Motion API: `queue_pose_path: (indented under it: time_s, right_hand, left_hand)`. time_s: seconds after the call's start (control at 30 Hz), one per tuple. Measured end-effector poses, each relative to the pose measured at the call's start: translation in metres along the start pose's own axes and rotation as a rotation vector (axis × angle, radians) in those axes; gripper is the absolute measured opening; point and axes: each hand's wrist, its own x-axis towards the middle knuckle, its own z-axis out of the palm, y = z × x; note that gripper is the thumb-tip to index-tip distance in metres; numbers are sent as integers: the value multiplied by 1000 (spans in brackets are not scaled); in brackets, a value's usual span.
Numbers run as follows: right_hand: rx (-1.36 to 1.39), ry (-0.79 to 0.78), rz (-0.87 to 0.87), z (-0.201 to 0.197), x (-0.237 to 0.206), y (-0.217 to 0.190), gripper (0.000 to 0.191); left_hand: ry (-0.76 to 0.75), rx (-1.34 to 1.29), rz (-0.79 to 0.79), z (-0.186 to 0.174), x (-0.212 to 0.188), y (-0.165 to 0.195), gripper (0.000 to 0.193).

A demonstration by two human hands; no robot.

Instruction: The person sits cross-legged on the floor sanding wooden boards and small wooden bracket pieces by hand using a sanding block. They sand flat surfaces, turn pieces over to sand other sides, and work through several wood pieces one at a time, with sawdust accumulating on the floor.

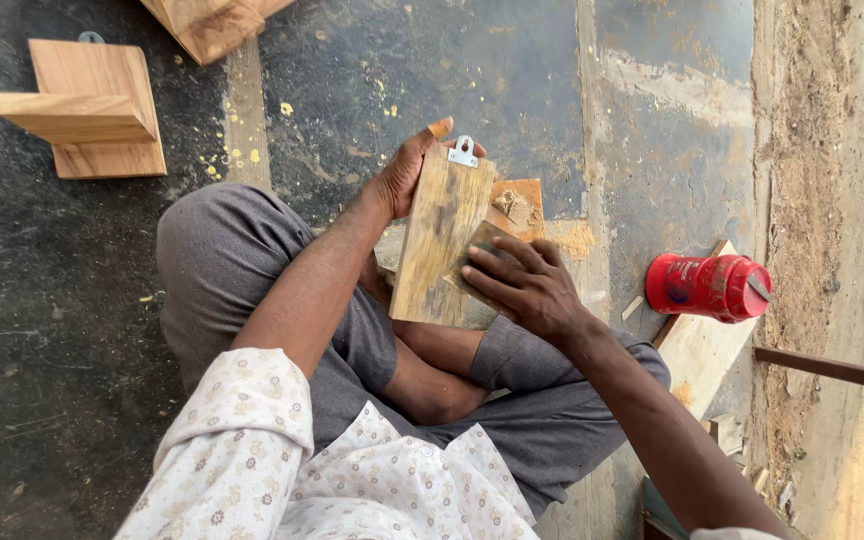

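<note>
Wooden board (439, 240) between both hands

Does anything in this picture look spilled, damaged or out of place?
Yes. A red can lies on its side on the floor, against a plank. Sawdust is scattered by the board that the left hand holds and the right hand presses sandpaper on.

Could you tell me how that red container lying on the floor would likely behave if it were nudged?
The red container lies on its side and looks cylindrical, so it would probably roll. The wooden offcut against it may check it on that side. It looks like plastic, so likely light.
</note>
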Motion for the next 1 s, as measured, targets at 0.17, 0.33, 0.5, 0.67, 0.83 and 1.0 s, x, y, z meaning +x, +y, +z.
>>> queue_pose_path:
  time_s: [0.17, 0.33, 0.5, 0.67, 0.83, 1.0]
  right_hand:
    - [18, -307, -25, -5, -11, 0, 52]
    - [49, -305, -5, -49, 8, 5, 45]
    - [4, -442, -112, -44, 59, -17, 28]
    - [-31, -492, -139, -84, 60, 5, 26]
    - [-38, -288, -121, -62, 69, 22, 34]
    - [-97, -605, -96, -60, 63, 38, 30]
  left_hand:
    - [29, -5, -15, -3, 3, 2, 62]
    - [26, -23, -42, -4, 3, -1, 63]
    - [-9, 5, -44, -4, 5, 0, 63]
    - [-19, 82, -21, 0, 7, 2, 66]
    - [-8, 57, -93, -5, 5, -2, 61]
    - [-3, 78, -58, -5, 7, -3, 59]
